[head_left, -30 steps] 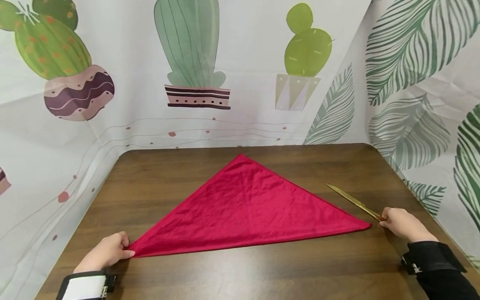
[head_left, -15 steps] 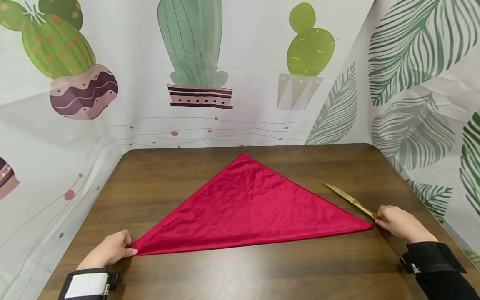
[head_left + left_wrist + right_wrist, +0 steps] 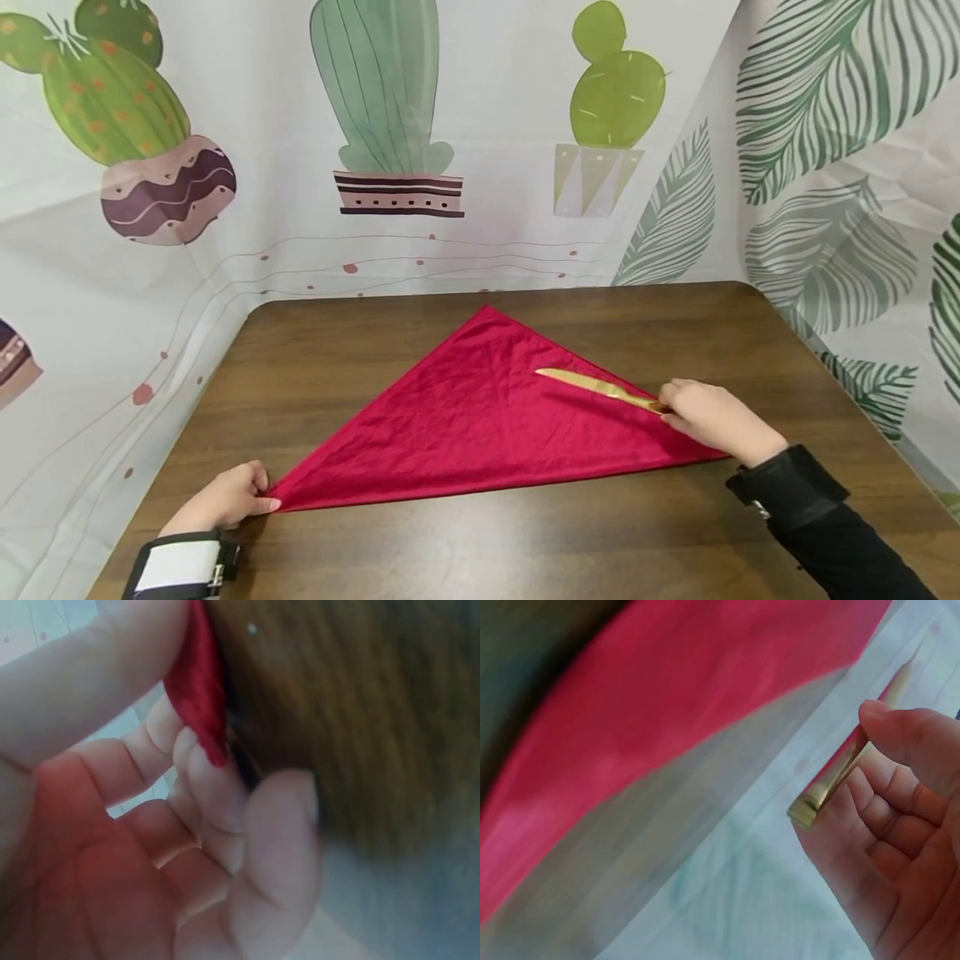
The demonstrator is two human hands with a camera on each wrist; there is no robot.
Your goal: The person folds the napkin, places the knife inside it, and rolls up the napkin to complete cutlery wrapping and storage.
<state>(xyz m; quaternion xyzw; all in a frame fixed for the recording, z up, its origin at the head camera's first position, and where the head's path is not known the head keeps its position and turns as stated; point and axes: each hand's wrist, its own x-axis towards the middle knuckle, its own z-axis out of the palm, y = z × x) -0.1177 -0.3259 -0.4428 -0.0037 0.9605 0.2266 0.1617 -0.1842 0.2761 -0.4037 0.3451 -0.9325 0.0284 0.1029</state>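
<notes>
A red cloth napkin, folded into a triangle, lies flat on the wooden table with its peak pointing away. At its left corner, my left hand pinches the tip; the left wrist view shows the red corner between thumb and fingers. My right hand holds a gold table knife by its handle, above the napkin's right part. The blade points left, and a shadow falls on the cloth below it. In the right wrist view the knife's handle sits between thumb and fingers, clear of the cloth.
The brown wooden table has rounded far corners. Behind it and at both sides hangs a white curtain printed with cacti and leaves. A band is strapped on each wrist.
My right hand has lifted the knife from the table right of the napkin and carried it left, over the cloth. The left hand stays at the left corner.
</notes>
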